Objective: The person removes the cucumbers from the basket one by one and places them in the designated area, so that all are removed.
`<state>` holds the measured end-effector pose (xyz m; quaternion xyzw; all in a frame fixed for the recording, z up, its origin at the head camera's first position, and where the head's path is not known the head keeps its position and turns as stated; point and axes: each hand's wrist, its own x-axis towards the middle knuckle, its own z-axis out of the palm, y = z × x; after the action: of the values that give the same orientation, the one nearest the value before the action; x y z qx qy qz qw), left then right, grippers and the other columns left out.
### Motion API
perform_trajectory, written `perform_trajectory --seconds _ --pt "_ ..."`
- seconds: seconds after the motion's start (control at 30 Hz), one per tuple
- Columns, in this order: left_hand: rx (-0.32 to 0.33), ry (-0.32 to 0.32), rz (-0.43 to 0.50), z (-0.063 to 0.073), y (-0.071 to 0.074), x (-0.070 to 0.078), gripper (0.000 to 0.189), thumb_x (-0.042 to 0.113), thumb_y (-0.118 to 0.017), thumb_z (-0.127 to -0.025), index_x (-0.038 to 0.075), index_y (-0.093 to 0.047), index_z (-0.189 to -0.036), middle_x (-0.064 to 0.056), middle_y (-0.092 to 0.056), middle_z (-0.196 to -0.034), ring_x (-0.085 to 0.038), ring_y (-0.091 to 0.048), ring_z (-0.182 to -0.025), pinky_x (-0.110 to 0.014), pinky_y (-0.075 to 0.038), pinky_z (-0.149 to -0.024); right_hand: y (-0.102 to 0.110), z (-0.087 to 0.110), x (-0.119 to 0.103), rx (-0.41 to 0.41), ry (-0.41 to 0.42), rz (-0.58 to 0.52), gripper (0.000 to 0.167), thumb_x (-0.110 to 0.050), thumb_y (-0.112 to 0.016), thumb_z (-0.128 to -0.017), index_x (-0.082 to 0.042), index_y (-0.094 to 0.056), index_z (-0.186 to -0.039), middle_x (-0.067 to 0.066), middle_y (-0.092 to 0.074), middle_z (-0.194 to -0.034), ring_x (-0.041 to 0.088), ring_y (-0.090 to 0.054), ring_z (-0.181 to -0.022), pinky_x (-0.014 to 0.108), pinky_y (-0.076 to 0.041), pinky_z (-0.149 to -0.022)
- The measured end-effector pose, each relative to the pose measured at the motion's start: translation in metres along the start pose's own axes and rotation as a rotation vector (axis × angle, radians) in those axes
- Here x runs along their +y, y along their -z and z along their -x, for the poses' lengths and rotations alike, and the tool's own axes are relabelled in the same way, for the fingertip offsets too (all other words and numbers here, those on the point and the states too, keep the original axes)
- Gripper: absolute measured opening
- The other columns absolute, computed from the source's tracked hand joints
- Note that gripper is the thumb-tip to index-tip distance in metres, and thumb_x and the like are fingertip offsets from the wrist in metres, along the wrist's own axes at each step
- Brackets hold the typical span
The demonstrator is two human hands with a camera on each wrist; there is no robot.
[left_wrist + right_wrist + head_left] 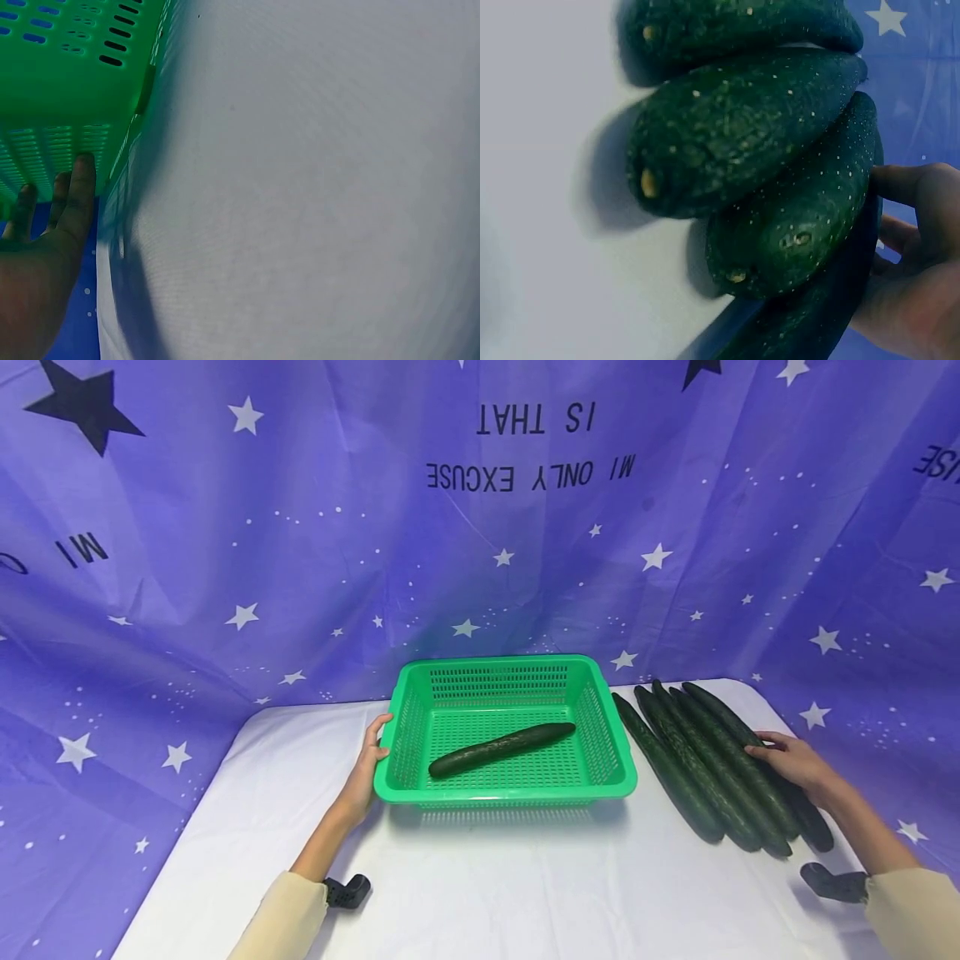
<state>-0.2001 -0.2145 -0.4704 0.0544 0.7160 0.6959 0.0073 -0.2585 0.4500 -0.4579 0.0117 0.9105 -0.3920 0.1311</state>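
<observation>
A green plastic basket with slotted walls stands on the white-covered table. One dark green cucumber lies slantwise on its floor. My left hand is at the basket's left side; in the left wrist view its fairly straight fingers touch the outer wall below the rim. Right of the basket, several long cucumbers lie side by side. My right hand holds the rightmost cucumber around its middle, with thumb and curved fingers across it. Part of that cucumber is hidden by the hand.
A purple curtain with stars and upside-down lettering hangs behind and beside the table. Black devices are worn at the left wrist and the right wrist.
</observation>
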Motion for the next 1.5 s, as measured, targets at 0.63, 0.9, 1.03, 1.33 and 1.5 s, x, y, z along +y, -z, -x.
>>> perform_trajectory --seconds 0.63,0.9,1.03,1.33,1.5 --pt "0.005 0.028 -0.027 0.000 0.002 0.000 0.064 0.020 -0.027 -0.093 0.020 -0.016 -0.156 -0.017 -0.020 -0.152 -0.028 -0.042 -0.110 -0.031 -0.040 -0.089 -0.023 -0.006 -0.056 0.265 0.290 0.130 0.048 -0.019 -0.054 -0.102 0.014 -0.046 -0.136 0.040 -0.051 -0.127 0.054 -0.051 -0.114 0.038 -0.049 -0.078" --pt "0.003 0.019 -0.020 0.000 0.003 -0.001 0.064 0.020 -0.028 -0.093 0.020 -0.016 -0.156 -0.016 -0.020 -0.152 -0.028 -0.040 -0.113 -0.031 -0.038 -0.091 -0.053 -0.001 -0.132 0.137 0.429 0.010 0.047 -0.020 -0.057 -0.102 0.007 -0.049 -0.140 0.029 -0.053 -0.136 0.045 -0.052 -0.122 0.048 -0.046 -0.094" --pt "0.002 0.014 -0.019 0.000 0.002 -0.001 0.064 0.020 -0.028 -0.093 0.019 -0.017 -0.156 -0.016 -0.020 -0.153 -0.028 -0.039 -0.114 -0.031 -0.037 -0.092 -0.073 0.002 -0.166 0.032 0.512 -0.072 0.046 -0.018 -0.059 -0.101 0.003 -0.051 -0.141 0.024 -0.054 -0.138 0.040 -0.053 -0.123 0.033 -0.049 -0.092" --pt "0.006 0.008 -0.019 -0.001 0.002 -0.001 0.065 0.021 -0.029 -0.092 0.019 -0.017 -0.156 -0.015 -0.015 -0.156 -0.029 -0.034 -0.121 -0.040 -0.028 -0.099 -0.125 -0.007 -0.215 -0.159 0.650 -0.172 0.042 -0.011 -0.063 -0.098 0.005 -0.055 -0.136 0.024 -0.056 -0.135 0.043 -0.052 -0.125 0.033 -0.049 -0.095" --pt "0.007 0.009 -0.022 -0.001 0.003 -0.002 0.065 0.021 -0.030 -0.092 0.019 -0.018 -0.156 -0.014 -0.014 -0.157 -0.030 -0.035 -0.120 -0.041 -0.028 -0.099 -0.149 -0.017 -0.230 -0.258 0.628 -0.170 0.044 -0.010 -0.067 -0.095 0.002 -0.056 -0.136 0.023 -0.056 -0.135 0.041 -0.052 -0.125 0.041 -0.047 -0.098"
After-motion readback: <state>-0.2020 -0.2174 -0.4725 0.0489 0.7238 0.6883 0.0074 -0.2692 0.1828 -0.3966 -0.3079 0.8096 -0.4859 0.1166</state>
